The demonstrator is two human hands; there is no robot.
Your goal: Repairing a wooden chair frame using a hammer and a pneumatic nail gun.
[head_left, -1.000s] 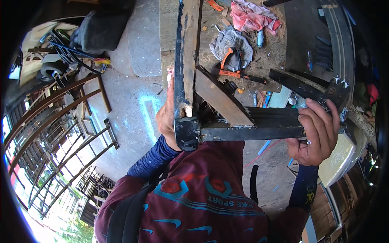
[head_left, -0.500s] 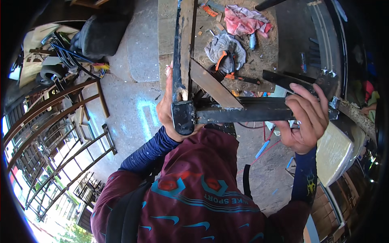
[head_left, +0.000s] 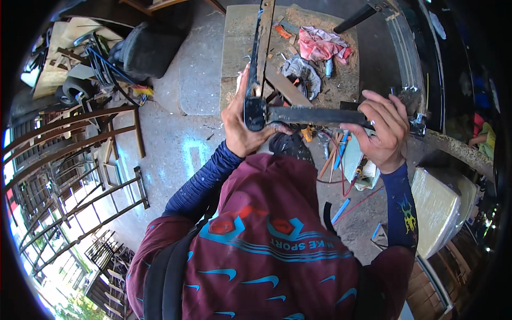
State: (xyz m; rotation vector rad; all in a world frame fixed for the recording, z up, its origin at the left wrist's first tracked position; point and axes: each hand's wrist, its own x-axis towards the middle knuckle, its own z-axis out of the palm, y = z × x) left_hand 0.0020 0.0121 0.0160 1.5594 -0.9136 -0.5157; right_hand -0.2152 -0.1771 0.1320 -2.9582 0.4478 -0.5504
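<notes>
A dark wooden furniture frame (head_left: pixel 320 115) is held up in front of my body, with worn black paint on its parts. My left hand (head_left: pixel 238 128) grips its near left corner post (head_left: pixel 254 109), fingers along the outer side and thumb across the near side. My right hand (head_left: pixel 384 136) holds the near rail towards its right end, the thumb below and the fingers over it. A bare wooden brace (head_left: pixel 290 88) runs diagonally inside the corner. The fingertips behind the frame are partly hidden.
Beyond lies a dusty board (head_left: pixel 234 48) with a pink-red cloth (head_left: pixel 322 44), a grey rag (head_left: pixel 301 72) and wood scraps. A pale green container (head_left: pixel 360 165) and red cord are below the rail. Metal frames (head_left: pixel 80 213) stand left; a wrapped block (head_left: pixel 440 208) sits right.
The frame has moved away from my body and slightly tilted, with both hands still on it. My left hand has shifted right and up, my right hand a little left and up.
</notes>
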